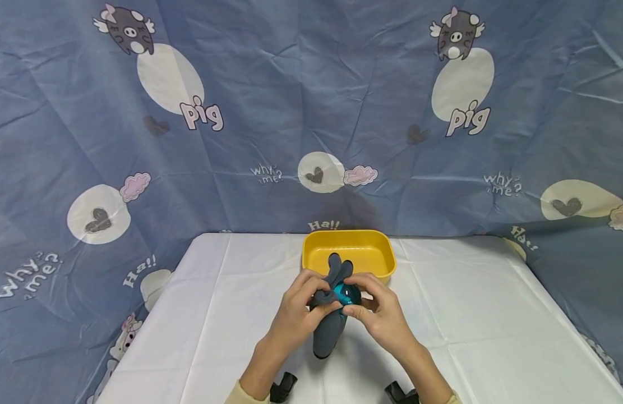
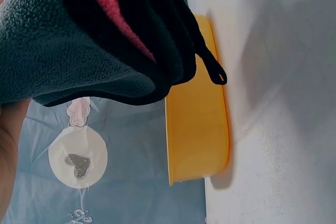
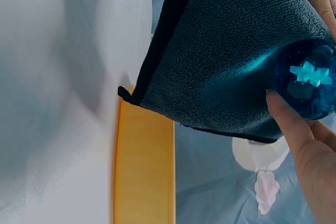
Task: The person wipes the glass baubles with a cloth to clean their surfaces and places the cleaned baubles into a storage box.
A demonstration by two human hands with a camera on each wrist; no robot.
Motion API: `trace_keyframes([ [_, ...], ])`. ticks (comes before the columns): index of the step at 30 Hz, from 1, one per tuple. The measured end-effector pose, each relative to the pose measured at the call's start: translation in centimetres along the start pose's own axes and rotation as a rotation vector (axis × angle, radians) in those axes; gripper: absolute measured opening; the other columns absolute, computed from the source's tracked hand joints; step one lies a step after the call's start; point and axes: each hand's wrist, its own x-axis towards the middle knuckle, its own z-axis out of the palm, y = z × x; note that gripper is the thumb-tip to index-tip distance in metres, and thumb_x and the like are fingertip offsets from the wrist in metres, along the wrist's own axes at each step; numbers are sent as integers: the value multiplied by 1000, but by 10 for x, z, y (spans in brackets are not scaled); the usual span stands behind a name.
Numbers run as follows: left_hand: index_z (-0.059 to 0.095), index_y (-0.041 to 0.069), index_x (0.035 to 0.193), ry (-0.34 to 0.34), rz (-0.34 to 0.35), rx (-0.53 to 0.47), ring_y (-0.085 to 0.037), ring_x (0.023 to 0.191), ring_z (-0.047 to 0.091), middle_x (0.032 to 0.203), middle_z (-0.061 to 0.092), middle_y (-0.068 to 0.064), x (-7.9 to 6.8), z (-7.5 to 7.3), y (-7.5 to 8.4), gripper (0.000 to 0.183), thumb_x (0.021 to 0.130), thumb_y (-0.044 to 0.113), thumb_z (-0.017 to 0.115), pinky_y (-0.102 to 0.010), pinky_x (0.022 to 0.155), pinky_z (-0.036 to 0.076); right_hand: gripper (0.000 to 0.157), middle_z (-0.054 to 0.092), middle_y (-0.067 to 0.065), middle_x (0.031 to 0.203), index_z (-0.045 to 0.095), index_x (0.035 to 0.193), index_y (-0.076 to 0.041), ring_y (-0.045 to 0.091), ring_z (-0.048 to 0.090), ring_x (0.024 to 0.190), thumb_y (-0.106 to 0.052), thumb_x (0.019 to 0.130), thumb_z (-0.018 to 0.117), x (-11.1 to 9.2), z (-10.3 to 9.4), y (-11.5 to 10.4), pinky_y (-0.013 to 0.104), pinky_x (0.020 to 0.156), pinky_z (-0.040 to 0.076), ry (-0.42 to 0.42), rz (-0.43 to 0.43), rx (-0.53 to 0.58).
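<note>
My right hand (image 1: 387, 320) pinches a clear blue ball (image 1: 348, 294) between its fingertips and thumb. In the right wrist view the ball (image 3: 307, 80) looks shiny and glassy, with one fingertip at its edge. My left hand (image 1: 293, 320) grips a dark grey cloth (image 1: 327, 336) with black edging, bunched against the ball's left side. The cloth (image 2: 47, 51) hangs in folds in the left wrist view, showing a pink strip and a small black loop at a corner. Both hands meet above the table, and part of the ball is hidden behind cloth and fingers.
A yellow rectangular basin (image 1: 349, 232) stands on the white-covered table (image 1: 240, 314), just beyond my hands. Behind the table hangs a blue printed curtain (image 1: 271, 112). Black devices show below each wrist, one by the left (image 1: 285, 387) and one by the right (image 1: 401, 394).
</note>
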Motion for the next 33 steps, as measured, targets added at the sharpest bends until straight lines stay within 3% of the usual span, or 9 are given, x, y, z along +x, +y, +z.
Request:
trace_keyframes([
  [10,55,20,97,5,24,10,-4,87,58,104,49,7,-1,0,0,24,81,29,70,-15,68,53,37,56,15,116,54,120,-2,23,61,92,-8,85,65,1,0,-27,25,72,57,3,59,-23],
  [15,55,20,97,6,38,12,-4,88,58,104,50,6,-1,2,1,24,81,29,70,-15,69,53,32,58,14,116,55,119,-1,16,62,89,-9,88,61,1,0,-29,25,70,57,12,73,-43],
  [21,55,19,97,13,61,17,-4,89,58,105,51,5,0,2,1,24,81,28,71,-14,70,53,27,62,8,106,58,115,-6,13,62,81,-16,90,60,1,-1,-30,26,66,56,45,149,-48],
  [33,55,17,97,8,87,12,-6,88,59,105,52,1,-1,3,0,24,81,25,70,-14,70,52,25,63,11,101,58,115,-5,9,63,78,-18,93,56,0,-1,-32,28,62,57,48,192,-36],
])
